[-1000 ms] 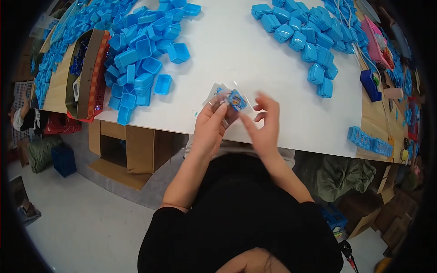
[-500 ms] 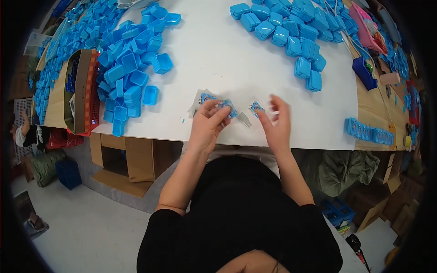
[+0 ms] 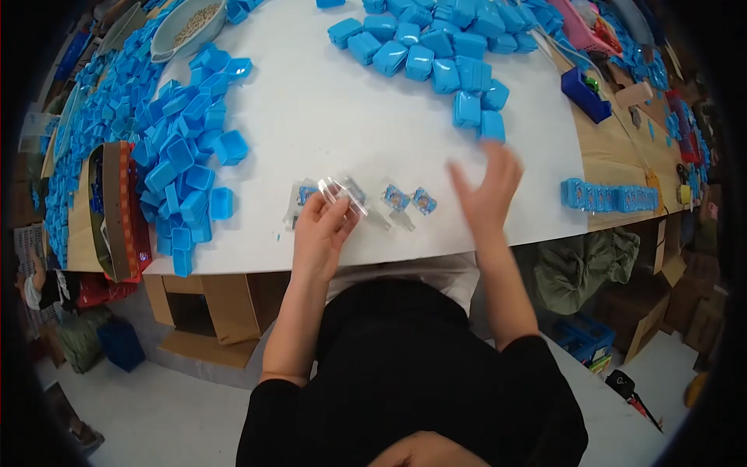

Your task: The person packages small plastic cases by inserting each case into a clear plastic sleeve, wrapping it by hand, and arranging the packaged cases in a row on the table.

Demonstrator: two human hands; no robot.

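While blue cases (image 3: 467,74) and tubs (image 3: 180,156) flank the table (image 3: 373,121), the left hand (image 3: 317,233) pinches clear film (image 3: 342,194) (glossy, blurred) near stickers (image 3: 395,198); the right hand (image 3: 490,191) is spread.

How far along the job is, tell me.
Closed blue cases look done. The left hand holds clear film; the right hand looks empty. Two printed pieces lie on the white tabletop, and open blue tubs seem left to do.
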